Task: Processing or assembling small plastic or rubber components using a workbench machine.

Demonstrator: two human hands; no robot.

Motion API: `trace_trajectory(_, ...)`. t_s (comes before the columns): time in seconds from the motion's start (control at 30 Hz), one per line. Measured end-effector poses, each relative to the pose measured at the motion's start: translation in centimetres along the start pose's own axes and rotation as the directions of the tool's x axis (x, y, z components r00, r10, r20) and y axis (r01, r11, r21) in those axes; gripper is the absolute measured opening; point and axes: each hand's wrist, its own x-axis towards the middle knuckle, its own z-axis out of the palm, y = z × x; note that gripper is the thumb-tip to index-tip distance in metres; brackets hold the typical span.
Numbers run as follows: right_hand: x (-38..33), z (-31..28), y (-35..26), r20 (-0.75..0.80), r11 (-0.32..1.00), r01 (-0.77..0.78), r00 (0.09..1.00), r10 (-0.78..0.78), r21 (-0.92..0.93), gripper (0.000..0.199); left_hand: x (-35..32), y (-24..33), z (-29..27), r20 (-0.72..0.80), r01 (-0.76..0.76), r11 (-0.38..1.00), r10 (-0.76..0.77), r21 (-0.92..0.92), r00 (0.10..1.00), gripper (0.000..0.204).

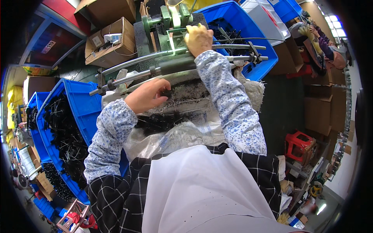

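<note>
Left hand (147, 95), fingers curled shut on a small black piece (166, 93), sits near and left of the green machine (175, 23); right hand (199, 39), far, presses there, grip unclear.

I am looking into a factory workshop: blue plastic bins (79, 105) brimming with black parts, cardboard boxes (112, 42), a green bench machine (171, 19), another worker (326, 42) nearby.

Blue plastic bins (79, 105) of black parts flanked the workstation, cardboard boxes (112, 40) stood stacked beyond its far left corner, and a red plastic stool (298, 143) sat on the floor at right.
</note>
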Motion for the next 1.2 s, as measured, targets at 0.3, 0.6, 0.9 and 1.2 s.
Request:
trace_trajectory(0.3, 1.1, -1.1, 7.8, 0.242, 0.994, -0.100, 0.964, 0.107, -0.042, 0.020, -1.3, 0.2, -2.4, -0.177, -0.026, 1.000, 0.024, -0.007, 0.984, 0.021)
trace_trajectory(0.6, 2.9, -3.9, 12.3, 0.066, 0.958, -0.173, 0.979, 0.192, -0.229, 0.024, 0.3, 1.0, -1.5, -0.189, -0.061, 0.993, 0.042, -0.096, 0.981, 0.018)
trace_trajectory(0.9, -5.9, -10.6, -2.0, 0.507, 0.579, -0.215, 0.760, -0.407, 0.786, 0.036, 2.3, 0.8, 1.0, -0.514, -0.236, 0.968, 0.163, -0.079, 0.842, 0.027)
trace_trajectory(1.2, -0.6, -2.1, 3.9, 0.047, 0.999, 0.047, 0.998, -0.048, 0.014, 0.015, -3.8, -3.2, 4.2, 0.469, 0.182, 0.938, -0.308, 0.294, 0.828, 0.044)
